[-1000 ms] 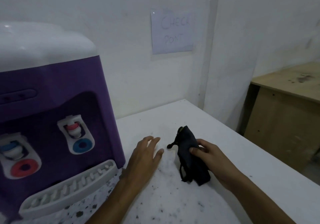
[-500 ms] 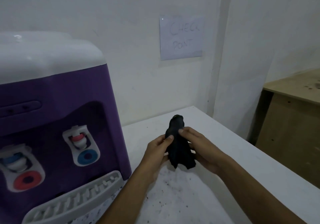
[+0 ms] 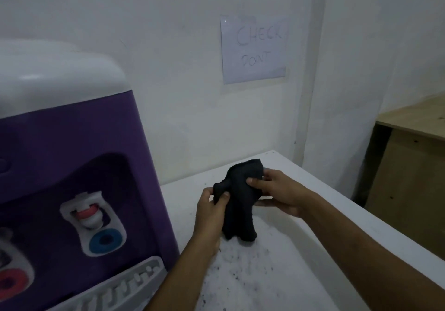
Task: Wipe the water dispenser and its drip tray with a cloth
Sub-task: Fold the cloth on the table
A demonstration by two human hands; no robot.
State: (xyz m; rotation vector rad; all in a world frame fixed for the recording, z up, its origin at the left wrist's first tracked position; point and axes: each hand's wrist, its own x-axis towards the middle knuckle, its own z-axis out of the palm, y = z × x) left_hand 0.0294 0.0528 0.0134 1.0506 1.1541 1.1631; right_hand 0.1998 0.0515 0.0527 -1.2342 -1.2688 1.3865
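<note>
A purple water dispenser (image 3: 79, 156) with a white top stands at the left on a white table (image 3: 277, 274). Its front has two taps, and its white slotted drip tray (image 3: 120, 289) sits at the bottom edge. A black cloth (image 3: 239, 204) hangs bunched above the table, right of the dispenser. My left hand (image 3: 209, 212) pinches the cloth's left upper corner. My right hand (image 3: 277, 190) grips its top right part. Both hands are apart from the dispenser.
The table top is speckled with dark dirt (image 3: 240, 269) below the cloth. A paper sign (image 3: 254, 49) reading "CHECK POINT" hangs on the white wall behind. A wooden desk (image 3: 414, 156) stands at the right beyond the table's edge.
The cloth was lifted off the table by my right hand, then my left hand took hold too. Both hands now pull it wider apart and hold it higher.
</note>
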